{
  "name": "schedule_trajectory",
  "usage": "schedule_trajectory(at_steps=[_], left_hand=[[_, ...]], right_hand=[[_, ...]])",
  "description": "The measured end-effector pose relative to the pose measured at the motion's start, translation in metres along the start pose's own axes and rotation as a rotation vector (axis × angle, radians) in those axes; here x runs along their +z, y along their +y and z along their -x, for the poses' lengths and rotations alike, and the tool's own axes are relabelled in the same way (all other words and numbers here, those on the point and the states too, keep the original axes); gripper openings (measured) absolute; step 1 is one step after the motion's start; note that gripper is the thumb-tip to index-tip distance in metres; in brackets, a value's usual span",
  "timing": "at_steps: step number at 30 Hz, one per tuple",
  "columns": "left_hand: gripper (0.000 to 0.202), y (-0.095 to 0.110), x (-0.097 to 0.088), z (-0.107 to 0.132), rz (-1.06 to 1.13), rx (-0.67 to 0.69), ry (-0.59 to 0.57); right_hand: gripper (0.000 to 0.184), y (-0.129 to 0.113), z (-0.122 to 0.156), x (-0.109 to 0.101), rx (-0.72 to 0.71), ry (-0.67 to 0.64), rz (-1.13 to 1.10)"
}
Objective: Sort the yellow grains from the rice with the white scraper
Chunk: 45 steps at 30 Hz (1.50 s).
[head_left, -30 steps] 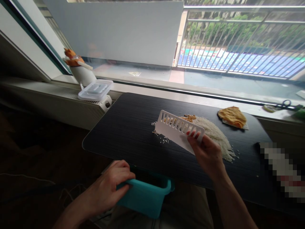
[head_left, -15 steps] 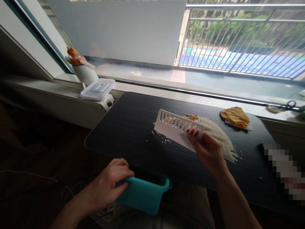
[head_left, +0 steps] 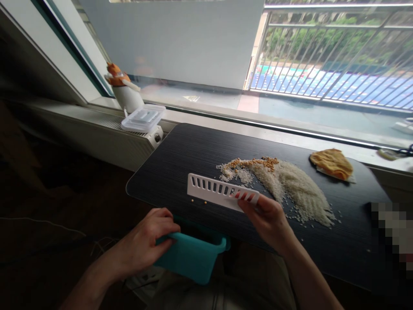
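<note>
My left hand (head_left: 158, 234) is closed on the near rim of a teal plastic bin (head_left: 193, 256), which sits just below the front edge of the black table (head_left: 161, 168). My right hand (head_left: 266, 217) grips the right end of a white slotted plastic strip (head_left: 209, 193), tilted over the tabletop. Behind the strip spreads a heap of white rice-like grains (head_left: 300, 185). Yellow beans (head_left: 269, 162) lie along the heap's far side. Two loose yellow beans (head_left: 205, 202) rest near the strip's lower edge. Inside the bin it is too dark to make out contents.
A folded yellow cloth (head_left: 332, 163) lies at the table's far right. On the radiator (head_left: 112, 133) at left rest a clear plastic lid (head_left: 144, 118) and a white container (head_left: 127, 99) with an orange figure. A window (head_left: 193, 51) runs behind the table.
My right hand has drawn the slotted strip left and toward the table's front edge, uncovering more grains and beans behind it. My left hand stays on the bin; the view has shifted slightly.
</note>
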State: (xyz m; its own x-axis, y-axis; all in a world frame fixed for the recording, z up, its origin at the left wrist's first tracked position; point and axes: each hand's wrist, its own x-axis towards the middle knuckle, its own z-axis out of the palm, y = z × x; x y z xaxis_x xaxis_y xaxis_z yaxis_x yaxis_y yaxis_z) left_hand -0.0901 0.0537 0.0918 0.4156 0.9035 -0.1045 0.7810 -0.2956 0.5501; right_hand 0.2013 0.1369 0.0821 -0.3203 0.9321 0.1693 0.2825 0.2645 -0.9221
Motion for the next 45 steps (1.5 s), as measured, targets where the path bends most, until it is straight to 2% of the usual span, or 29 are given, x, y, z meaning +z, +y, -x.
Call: schedule_trajectory(at_steps=[3, 7, 9, 13, 18, 21, 24, 27, 32, 38, 45], left_hand=[[0.024, -0.003, -0.003, 0.0, -0.006, 0.003, -0.017], [0.022, -0.006, -0.002, 0.001, 0.011, -0.005, -0.005], [0.022, -0.005, 0.0, 0.001, 0.016, -0.007, -0.001], [0.021, 0.0, 0.0, 0.0, 0.02, 0.008, -0.005], [0.02, 0.009, 0.003, -0.003, 0.059, 0.002, -0.026], [0.02, 0.016, 0.005, -0.006, 0.068, 0.013, -0.051], [0.021, 0.022, 0.007, -0.01, 0.072, 0.001, -0.077], [0.023, 0.026, 0.009, -0.012, 0.086, -0.002, -0.077], [0.024, 0.028, 0.01, -0.014, 0.078, -0.011, -0.103], [0.025, 0.029, 0.009, -0.015, 0.072, -0.014, -0.109], [0.024, 0.026, 0.012, -0.015, 0.09, 0.014, -0.068]], right_hand=[[0.026, 0.0, 0.004, 0.006, 0.024, -0.086, 0.017], [0.026, 0.001, 0.009, 0.001, 0.087, -0.179, -0.025], [0.024, 0.003, 0.01, -0.004, 0.096, -0.137, -0.071], [0.019, 0.007, 0.018, -0.012, 0.09, 0.051, -0.108], [0.021, 0.01, 0.039, -0.021, 0.202, 0.026, -0.125], [0.021, 0.016, 0.039, -0.032, 0.176, 0.257, -0.146], [0.021, 0.023, 0.026, -0.045, 0.136, 0.521, -0.084], [0.023, 0.029, 0.012, -0.053, 0.131, 0.607, -0.015], [0.027, 0.032, 0.002, -0.054, 0.123, 0.522, 0.023], [0.025, 0.034, 0.003, -0.057, 0.12, 0.403, -0.012], [0.023, 0.026, 0.004, -0.055, 0.1, 0.409, -0.038]])
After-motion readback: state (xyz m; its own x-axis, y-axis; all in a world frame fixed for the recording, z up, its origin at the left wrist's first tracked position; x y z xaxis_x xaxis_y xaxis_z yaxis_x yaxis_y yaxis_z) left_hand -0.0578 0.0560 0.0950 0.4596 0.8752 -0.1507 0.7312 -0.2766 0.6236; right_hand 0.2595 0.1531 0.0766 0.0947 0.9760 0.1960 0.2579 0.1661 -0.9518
